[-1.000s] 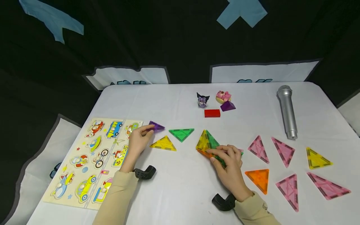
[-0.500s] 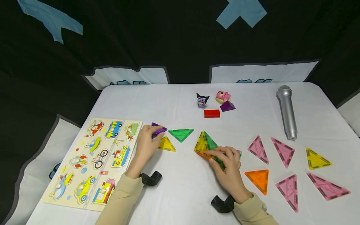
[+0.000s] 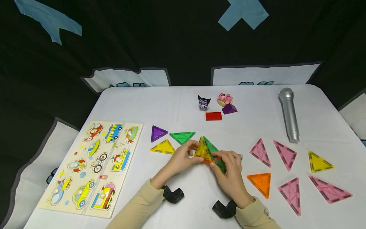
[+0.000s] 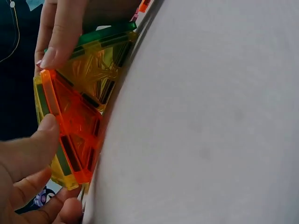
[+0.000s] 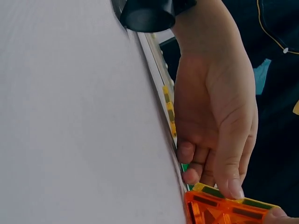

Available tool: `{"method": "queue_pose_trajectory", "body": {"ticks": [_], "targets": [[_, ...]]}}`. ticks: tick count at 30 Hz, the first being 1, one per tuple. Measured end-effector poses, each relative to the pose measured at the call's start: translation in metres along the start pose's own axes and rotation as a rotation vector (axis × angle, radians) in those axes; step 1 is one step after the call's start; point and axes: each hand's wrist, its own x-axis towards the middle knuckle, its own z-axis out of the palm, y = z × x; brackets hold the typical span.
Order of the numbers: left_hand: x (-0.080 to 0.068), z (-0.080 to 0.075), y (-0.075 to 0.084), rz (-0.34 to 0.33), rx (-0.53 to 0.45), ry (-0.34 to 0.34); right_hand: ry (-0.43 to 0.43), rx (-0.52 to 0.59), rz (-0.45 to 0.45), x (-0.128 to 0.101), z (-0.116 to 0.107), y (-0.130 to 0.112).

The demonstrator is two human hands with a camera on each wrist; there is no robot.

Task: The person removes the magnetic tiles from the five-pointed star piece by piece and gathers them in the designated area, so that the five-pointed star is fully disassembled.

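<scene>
A small standing structure of yellow, green and orange magnetic triangle tiles (image 3: 206,149) sits at the table's middle. My left hand (image 3: 191,153) pinches its left yellow side, and my right hand (image 3: 222,161) grips its right side over the green tile. In the left wrist view the orange tile (image 4: 74,123) faces the camera, with my left thumb (image 4: 28,149) on it and right-hand fingers (image 4: 58,37) on top. The right wrist view shows my left hand (image 5: 215,107) touching the orange tile (image 5: 219,211). A purple triangle (image 3: 158,133), a green triangle (image 3: 182,137) and a yellow triangle (image 3: 163,147) lie flat just left.
A vehicle peg puzzle board (image 3: 94,165) lies at the left. Several pink triangles (image 3: 260,152), an orange one (image 3: 260,183) and a yellow one (image 3: 318,162) lie to the right. A silver microphone (image 3: 289,114) lies far right; two figurines (image 3: 203,102), a red block (image 3: 213,116) and a purple block (image 3: 228,108) stand behind.
My left hand let go of the purple triangle, which now lies flat, and moved right to the tile structure. My right hand stayed on the structure.
</scene>
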Motion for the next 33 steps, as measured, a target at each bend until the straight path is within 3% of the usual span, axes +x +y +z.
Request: {"method": "queue_pose_trajectory", "body": {"ticks": [10, 14, 26, 33], "targets": [[0.004, -0.004, -0.002, -0.083, -0.307, 0.0, 0.016, -0.005, -0.006, -0.003, 0.0, -0.001], [0.005, -0.005, -0.001, -0.103, -0.386, 0.009, 0.021, -0.018, -0.018, -0.003, 0.001, 0.0], [-0.004, -0.016, 0.01, -0.1, -0.376, 0.028, 0.02, -0.014, 0.005, -0.002, 0.001, 0.0], [-0.008, -0.017, 0.007, -0.141, -0.464, -0.043, 0.021, -0.028, 0.019, -0.002, 0.001, -0.002]]}}
